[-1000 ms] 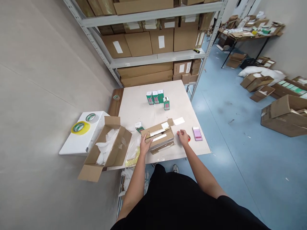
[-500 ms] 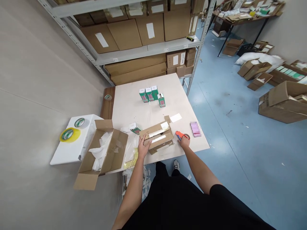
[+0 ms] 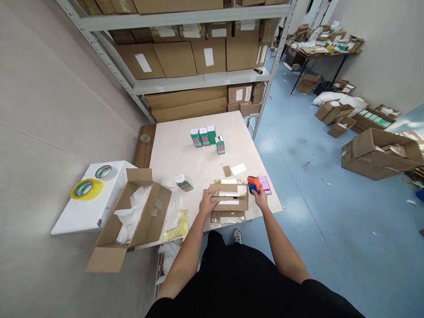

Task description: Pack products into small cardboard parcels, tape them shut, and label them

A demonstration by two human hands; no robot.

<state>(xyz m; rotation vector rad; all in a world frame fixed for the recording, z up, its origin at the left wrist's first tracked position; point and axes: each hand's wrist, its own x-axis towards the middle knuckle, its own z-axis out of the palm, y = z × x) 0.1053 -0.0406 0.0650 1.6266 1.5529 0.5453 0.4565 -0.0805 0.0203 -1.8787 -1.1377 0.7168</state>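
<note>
In the head view a cardboard box (image 3: pixel 228 204) lies near the table's front edge, its flaps folded over and strips of white label and tape on it. My left hand (image 3: pixel 207 203) grips its left end, fingers over the top. My right hand (image 3: pixel 261 198) is closed round an orange and blue tape dispenser (image 3: pixel 254 183), held just beside the box's right end. Behind the dispenser lies a phone with a pink screen (image 3: pixel 265 183), partly covered. A small green box (image 3: pixel 184 182) lies tilted to the left of my left hand.
Several green boxes (image 3: pixel 204 138) stand farther back on the table (image 3: pixel 179 154). A white card (image 3: pixel 238 169) lies behind the cardboard box. At left are an open carton (image 3: pixel 155 216) with white paper and tape rolls (image 3: pixel 83 189) on a white block. Shelving (image 3: pixel 185 84) rises behind.
The cardboard box has been turned square to the table edge and shifted right. My right hand has lifted the tape dispenser upright from the table. The view has shifted slightly.
</note>
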